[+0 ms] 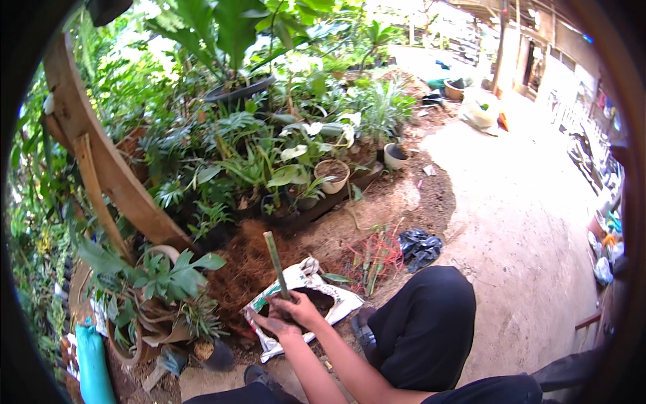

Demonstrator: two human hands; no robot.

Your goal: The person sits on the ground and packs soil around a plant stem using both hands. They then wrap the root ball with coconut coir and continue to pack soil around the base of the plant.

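Note:
Over an open white sack (348, 302) with dark soil (320, 301) in it, my two hands are close together. My right hand (299, 307) is closed around the lower end of a green stem cutting (274, 260), which stands nearly upright. Below and to the left of it, my left hand (275, 324) is cupped palm up, its fingers soiled; whether it holds soil or the cutting's base cannot be told. Brown coir fibre (247, 262) lies behind the sack. More green stems with red netting (376, 257) lie to its right.
A black plastic bag (420, 248) lies beyond my knee. Potted plants (156, 283) and a small black pot (214, 353) stand at the left, near a curved wooden beam (116, 171). A cream pot (333, 177) stands among plants farther back. Concrete paving (525, 242) runs along the right.

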